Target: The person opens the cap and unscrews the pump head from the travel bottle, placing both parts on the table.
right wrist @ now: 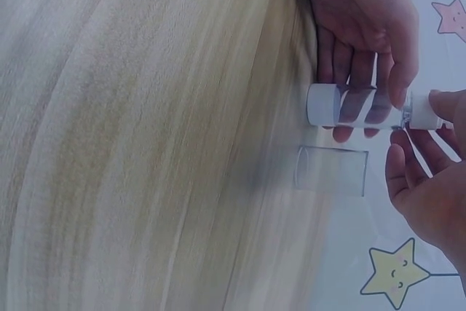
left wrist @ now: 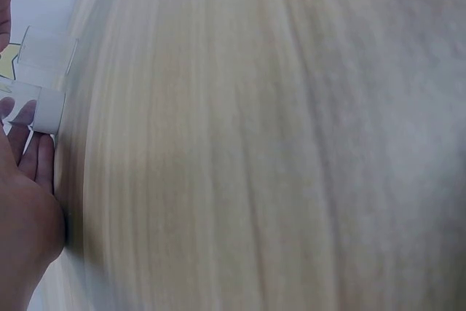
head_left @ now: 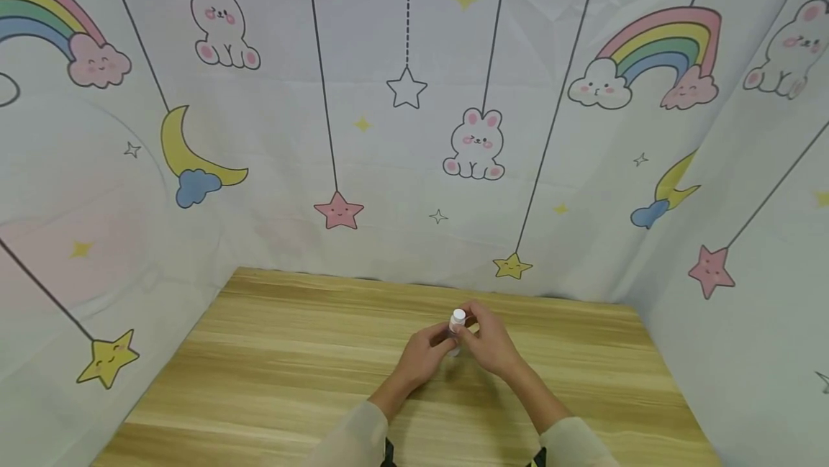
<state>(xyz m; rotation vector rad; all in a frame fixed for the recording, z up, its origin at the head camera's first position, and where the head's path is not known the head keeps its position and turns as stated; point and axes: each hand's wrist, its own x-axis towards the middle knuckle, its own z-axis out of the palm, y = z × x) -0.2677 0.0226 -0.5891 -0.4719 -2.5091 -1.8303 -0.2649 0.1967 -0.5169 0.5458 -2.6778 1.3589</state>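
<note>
A small see-through bottle [right wrist: 373, 108] with a white base [right wrist: 322, 105] and a white top [right wrist: 422, 111] stands upright on the table. My left hand [head_left: 422, 357] holds its clear body, fingers behind and thumb in front. From the other side my right hand [head_left: 491, 343] pinches the white top between thumb and fingers. Close by stands a clear open cylinder like a cap [right wrist: 331, 171], apart from the bottle. In the left wrist view the left hand [left wrist: 25, 205] is partly cut off, and the bottle's white base [left wrist: 49, 111] touches the table.
The wood-grain table [head_left: 291, 352] reaches back to a white cloth [head_left: 401, 251] printed with stars, rabbits and rainbows. That cloth also hangs along the left and right sides.
</note>
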